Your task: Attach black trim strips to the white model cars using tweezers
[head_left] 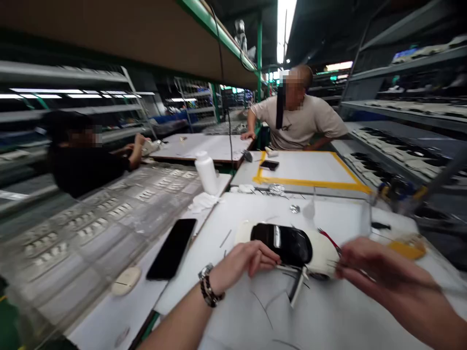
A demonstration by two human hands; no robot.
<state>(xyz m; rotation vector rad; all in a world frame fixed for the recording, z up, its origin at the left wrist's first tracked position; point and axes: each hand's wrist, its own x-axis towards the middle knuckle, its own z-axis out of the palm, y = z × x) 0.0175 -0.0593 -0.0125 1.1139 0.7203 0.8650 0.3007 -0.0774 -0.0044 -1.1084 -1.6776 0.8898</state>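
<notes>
The left hand [248, 262] rests on the white worktable [328, 316], its fingers curled together and pressed against the near side of a white model car [292, 250] with a glossy black roof; the fingertips touch the car's flank just below the dark glass. A beaded bracelet and a watch [208, 287] sit on that wrist. The car lies just beyond the left fingertips and directly between the two hands, with one door [297, 291] hanging open toward the person. The right hand [368, 267] comes in from the other side, blurred, its fingers drawn together near the car's end beside some thin red wires [328, 238]; whether they pinch anything I cannot tell. Out past the left hand's knuckles, on the table edge, lies a black phone [171, 249], face up, with a pale oval disc [126, 280] near its closer end. Farther from the fingers stand a white plastic bottle [206, 171] and a crumpled white cloth [202, 201]. Beyond the car a table outlined in yellow tape [310, 183] holds a second phone [269, 165]. A person in a beige shirt [299, 126] sits behind it, and a person in black [83, 155] leans at the left.
</notes>
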